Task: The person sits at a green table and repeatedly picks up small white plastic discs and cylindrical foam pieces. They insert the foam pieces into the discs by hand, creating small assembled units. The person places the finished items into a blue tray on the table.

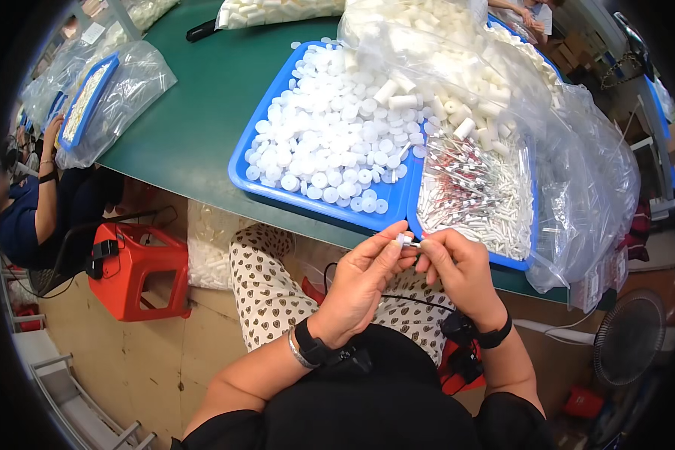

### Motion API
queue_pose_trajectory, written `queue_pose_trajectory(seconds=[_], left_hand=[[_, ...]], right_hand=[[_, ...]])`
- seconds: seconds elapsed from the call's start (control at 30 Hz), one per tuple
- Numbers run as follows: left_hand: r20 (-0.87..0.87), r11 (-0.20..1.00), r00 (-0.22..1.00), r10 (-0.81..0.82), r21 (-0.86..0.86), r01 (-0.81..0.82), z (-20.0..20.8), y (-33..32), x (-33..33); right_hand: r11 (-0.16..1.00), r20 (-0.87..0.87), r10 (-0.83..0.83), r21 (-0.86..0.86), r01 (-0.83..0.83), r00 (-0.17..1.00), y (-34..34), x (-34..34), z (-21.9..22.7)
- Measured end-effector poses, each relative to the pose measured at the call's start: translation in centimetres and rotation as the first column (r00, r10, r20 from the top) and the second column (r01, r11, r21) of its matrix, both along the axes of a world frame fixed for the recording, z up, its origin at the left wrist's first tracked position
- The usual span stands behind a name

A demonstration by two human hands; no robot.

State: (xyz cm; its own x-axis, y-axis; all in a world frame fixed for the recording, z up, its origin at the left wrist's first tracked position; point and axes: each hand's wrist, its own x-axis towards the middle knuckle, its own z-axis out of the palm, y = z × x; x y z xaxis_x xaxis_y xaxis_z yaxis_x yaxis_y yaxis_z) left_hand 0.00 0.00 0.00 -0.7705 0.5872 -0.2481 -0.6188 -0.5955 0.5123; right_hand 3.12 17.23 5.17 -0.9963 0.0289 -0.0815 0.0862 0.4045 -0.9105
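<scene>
Green table (191,112) ahead, left hand (360,279) faces right hand (459,268), both pinching a white piece (403,240).

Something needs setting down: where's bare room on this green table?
Free: green tabletop between the crumpled clear plastic bag, left, and the blue plastic tray of white discs. Crowded: right, with a blue tray of thin rods and clear bag of cream cylinders.

two near blue trays (300,201), white discs (315,135) beyond counting, one green table (191,105), one fan (630,337)
</scene>
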Motion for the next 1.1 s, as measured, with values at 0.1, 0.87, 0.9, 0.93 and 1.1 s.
queue_pose_trajectory(seconds=[0.1, 0.87, 0.9, 0.93, 1.1], left_hand=[[-0.078, 0.996, 0.997, 0.0, -0.093, -0.007, 0.0, -0.1, 0.2], [-0.057, 0.997, 0.998, -0.025, -0.07, 0.021, 0.5, -1.3, -0.8], [-0.069, 0.998, 0.997, -0.016, -0.066, 0.012, 0.7, -1.4, -0.8], [-0.092, 0.998, 0.996, -0.006, -0.057, 0.001, 1.0, -1.5, -0.9], [-0.232, 1.0, 0.972, 0.024, -0.009, -0.027, 1.6, -0.7, -0.5]], right_hand=[[0.93, 0.377, 0.012, -0.344, 0.127, 0.926, -0.4, -0.5, 1.0], [0.965, -0.275, -0.249, 0.012, 0.262, 0.929, 10.0, -12.8, 1.6], [0.976, -0.238, -0.217, -0.065, 0.208, 0.947, 8.8, -11.2, 2.8], [0.978, -0.205, -0.182, -0.14, 0.155, 0.962, 7.1, -9.3, 4.2], [0.931, 0.052, 0.015, -0.364, 0.004, 0.999, 1.1, -0.9, 3.1]])
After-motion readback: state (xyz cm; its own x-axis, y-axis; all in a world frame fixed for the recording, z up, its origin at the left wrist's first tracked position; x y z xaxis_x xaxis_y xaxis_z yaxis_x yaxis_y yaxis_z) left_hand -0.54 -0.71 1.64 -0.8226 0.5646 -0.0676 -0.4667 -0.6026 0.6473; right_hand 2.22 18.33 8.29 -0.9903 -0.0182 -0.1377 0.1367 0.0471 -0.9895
